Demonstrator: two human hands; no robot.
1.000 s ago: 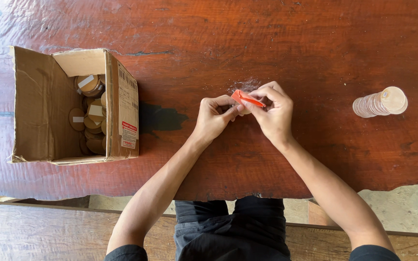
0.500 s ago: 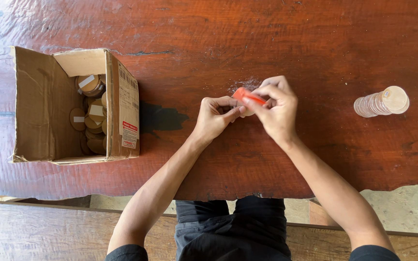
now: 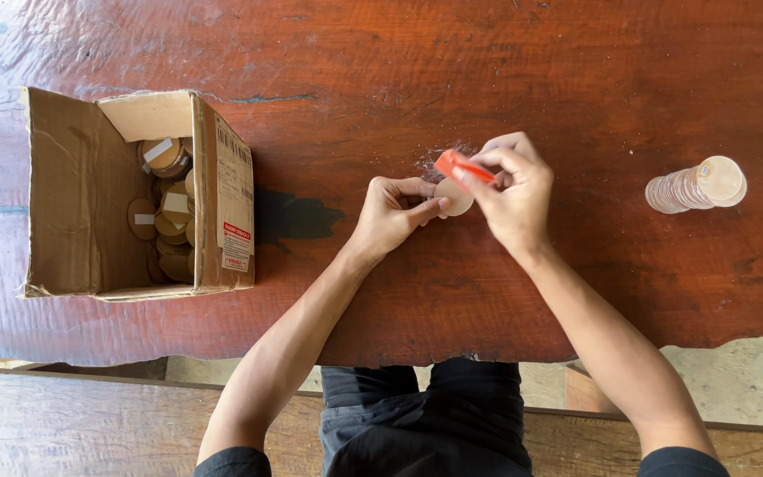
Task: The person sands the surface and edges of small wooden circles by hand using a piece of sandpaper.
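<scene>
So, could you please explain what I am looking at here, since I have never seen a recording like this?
No machine here: a person wears a camera on the head, so the single view looks down at their own arms. The left hand holds a small round wooden disc; the right hand presses a folded orange strip against it. They work at a red-brown wooden table. At left an open cardboard box holds more discs; at right lies a stack of discs.

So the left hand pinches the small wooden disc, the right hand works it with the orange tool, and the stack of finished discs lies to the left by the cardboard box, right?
Not quite. The head view shows the stack of discs lying on the right side of the table, far from the cardboard box, which is on the left. The rest holds: the left hand pinches the wooden disc, the right hand holds the orange tool.
</scene>
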